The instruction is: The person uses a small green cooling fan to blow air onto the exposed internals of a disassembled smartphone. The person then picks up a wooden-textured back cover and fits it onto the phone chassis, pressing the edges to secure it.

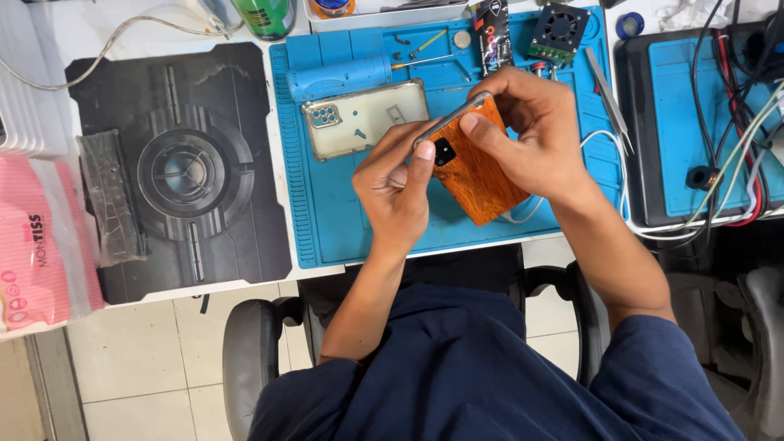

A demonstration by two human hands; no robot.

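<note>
Both hands hold a phone (482, 175) whose back is covered in an orange wood-grain skin with a black camera square. My left hand (396, 192) grips its left side, thumb pressed beside the camera square. My right hand (527, 131) grips the top edge, thumb resting on the orange back. The phone hangs tilted above a blue work mat (343, 220). A clear phone case (367, 118) lies flat on the mat, just up and left of my hands.
A blue cylindrical tool (339, 79), small screwdrivers, tweezers (608, 98) and a small fan unit (558, 31) sit on the mat. A dark desk mat (180, 171) lies left, pink packets (37, 253) far left. Tangled cables (735, 139) cover a second blue mat at right.
</note>
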